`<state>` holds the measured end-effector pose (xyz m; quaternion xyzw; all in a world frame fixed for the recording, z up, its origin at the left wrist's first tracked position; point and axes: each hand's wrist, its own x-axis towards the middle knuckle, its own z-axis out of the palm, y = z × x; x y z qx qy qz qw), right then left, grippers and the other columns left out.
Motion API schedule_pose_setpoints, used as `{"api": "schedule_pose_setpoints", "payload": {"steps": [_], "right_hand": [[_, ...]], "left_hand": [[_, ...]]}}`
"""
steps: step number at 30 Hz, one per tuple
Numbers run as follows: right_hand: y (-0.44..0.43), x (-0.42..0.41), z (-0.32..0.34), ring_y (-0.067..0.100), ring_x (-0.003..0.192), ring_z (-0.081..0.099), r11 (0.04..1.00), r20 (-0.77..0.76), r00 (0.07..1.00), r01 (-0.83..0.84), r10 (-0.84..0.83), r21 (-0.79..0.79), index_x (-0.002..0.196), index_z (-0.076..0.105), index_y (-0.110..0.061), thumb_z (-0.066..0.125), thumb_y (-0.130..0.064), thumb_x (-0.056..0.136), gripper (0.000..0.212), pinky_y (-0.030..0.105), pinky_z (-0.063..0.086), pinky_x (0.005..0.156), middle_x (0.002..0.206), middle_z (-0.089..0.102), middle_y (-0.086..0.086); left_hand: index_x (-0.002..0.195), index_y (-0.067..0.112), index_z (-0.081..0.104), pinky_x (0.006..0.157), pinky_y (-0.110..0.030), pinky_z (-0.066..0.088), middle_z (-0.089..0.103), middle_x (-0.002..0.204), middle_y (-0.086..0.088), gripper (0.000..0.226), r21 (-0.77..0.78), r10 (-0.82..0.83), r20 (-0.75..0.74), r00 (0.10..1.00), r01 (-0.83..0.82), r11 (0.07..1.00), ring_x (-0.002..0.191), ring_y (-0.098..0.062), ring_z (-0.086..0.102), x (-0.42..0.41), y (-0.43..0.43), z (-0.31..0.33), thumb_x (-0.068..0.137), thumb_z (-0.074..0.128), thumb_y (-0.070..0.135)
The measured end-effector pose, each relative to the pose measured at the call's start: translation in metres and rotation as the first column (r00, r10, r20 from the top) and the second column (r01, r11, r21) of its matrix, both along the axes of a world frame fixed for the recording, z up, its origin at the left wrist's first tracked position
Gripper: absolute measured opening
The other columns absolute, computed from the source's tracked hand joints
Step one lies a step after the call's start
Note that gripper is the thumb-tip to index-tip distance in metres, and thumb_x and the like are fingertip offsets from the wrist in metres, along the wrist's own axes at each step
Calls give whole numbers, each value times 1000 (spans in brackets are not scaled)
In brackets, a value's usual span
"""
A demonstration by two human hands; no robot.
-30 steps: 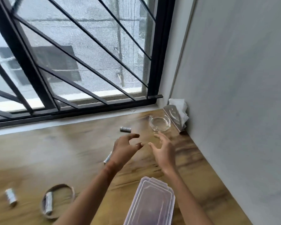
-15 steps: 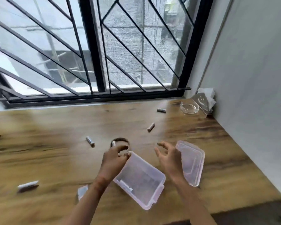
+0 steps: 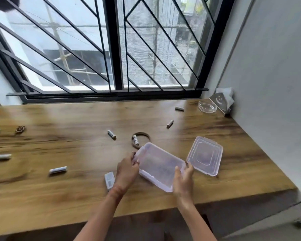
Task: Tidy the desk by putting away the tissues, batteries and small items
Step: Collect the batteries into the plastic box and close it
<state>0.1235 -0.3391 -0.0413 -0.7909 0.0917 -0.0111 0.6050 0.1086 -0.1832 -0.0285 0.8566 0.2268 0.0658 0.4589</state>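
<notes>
- Head view: a wooden desk (image 3: 76, 197) runs below a barred window (image 3: 115, 49). A grey wall (image 3: 276, 84) closes its right side.
- Box (image 3: 159, 166): clear plastic, open, sitting on the desk near the front edge and turned at an angle.
- Left hand (image 3: 127, 171): fingers curled over the rim at the box's left short end, grasping it.
- Right hand (image 3: 183, 180): thumb inside and fingers outside the box's near right corner, pinching the wall.
- Lid (image 3: 205, 155): flat on the desk just right of the box. I cannot tell whether it touches the box.
- Band (image 3: 140, 133): a brown loop flat on the desk just behind the box, its near arc meeting the box's far corner.
- Battery (image 3: 135, 140): on its side inside the band's loop.
- Battery (image 3: 111, 134): just left of the band.
- Battery (image 3: 170, 123): behind the box, to the right of the band.
- Battery (image 3: 179, 108): far side of the desk, near the dish (image 3: 207, 106).
- Battery (image 3: 58, 169) and battery (image 3: 1, 156): left part of the desk, well apart from the box, both blurred.
- Case (image 3: 109, 180): small, clear, on the desk just left of the left wrist.
- Tissues (image 3: 226, 94): white, in the far right corner against the wall, behind a metal holder (image 3: 219, 101) with a smiling face cut in it. The clear glass dish sits just left of the holder.
- Item (image 3: 20, 128): small and dark brown, at the far left, too blurred to identify.
</notes>
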Motion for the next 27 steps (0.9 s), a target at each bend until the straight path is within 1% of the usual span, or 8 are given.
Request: {"api": "schedule_pose_setpoints", "payload": {"steps": [4, 7, 10, 13, 16, 20, 23, 27], "right_hand": [[19, 9, 16, 18, 90, 51, 998, 5, 998, -58, 58, -4, 113, 29, -10, 38, -7, 95, 20, 26, 41, 72, 114, 47, 8], [43, 20, 27, 7, 73, 48, 987, 35, 986, -159, 160, -30, 104, 27, -15, 36, -5, 95, 16, 21, 39, 54, 92, 45, -4], [78, 37, 32, 16, 78, 50, 967, 59, 967, -245, 249, -67, 107, 33, -13, 36, -4, 94, 16, 27, 41, 65, 96, 49, 1], [116, 55, 31, 18, 91, 49, 937, 109, 931, -340, 347, -78, 111, 39, -10, 39, -1, 91, 21, 23, 37, 74, 98, 51, 0], [151, 73, 28, 22, 97, 51, 900, 82, 897, -431, 435, -66, 117, 41, -2, 39, 1, 90, 27, 22, 35, 74, 104, 54, 5], [190, 90, 18, 19, 99, 51, 846, 30, 846, -532, 533, -31, 117, 40, -6, 40, -9, 94, 23, 24, 38, 77, 112, 54, 5], [209, 93, 10, 16, 95, 52, 813, 15, 813, -582, 582, -15, 114, 41, -10, 40, -18, 97, 19, 21, 35, 73, 110, 55, 2], [228, 100, 0, 18, 104, 52, 771, -33, 771, -637, 636, -8, 118, 41, -9, 40, -15, 96, 23, 26, 40, 84, 118, 54, 5]], "left_hand": [[111, 17, 65, 73, -25, 39, 69, 97, 4, 27, -34, 116, 100, 988, -113, 993, 93, -19, 60, -12, 19, 10, 89, 51, 11], [114, 13, 66, 77, -24, 40, 62, 90, 9, 27, -83, 238, 147, 960, -228, 970, 92, -16, 59, -17, 42, 18, 90, 53, 12], [115, 9, 65, 86, -31, 48, 68, 102, 1, 28, -147, 380, 133, 915, -361, 921, 97, -18, 62, -17, 75, 16, 89, 56, 14], [113, 9, 66, 91, -39, 50, 70, 109, -7, 28, -160, 493, 104, 863, -475, 865, 103, -23, 63, -15, 109, 11, 87, 58, 18], [109, 5, 68, 90, -35, 48, 70, 108, -10, 27, -139, 565, 114, 817, -550, 824, 102, -24, 63, -11, 138, 10, 87, 59, 17], [106, 7, 69, 83, -35, 48, 71, 103, -10, 25, -125, 630, 90, 772, -618, 776, 95, -27, 64, -4, 172, 7, 87, 61, 21], [107, 3, 68, 77, -29, 43, 71, 104, -12, 27, -121, 670, 88, 737, -660, 742, 95, -25, 62, 0, 189, 2, 86, 61, 20], [106, 2, 68, 78, -27, 41, 71, 102, -12, 27, -141, 712, 68, 699, -700, 700, 89, -19, 58, -1, 209, -6, 85, 64, 18]]}}
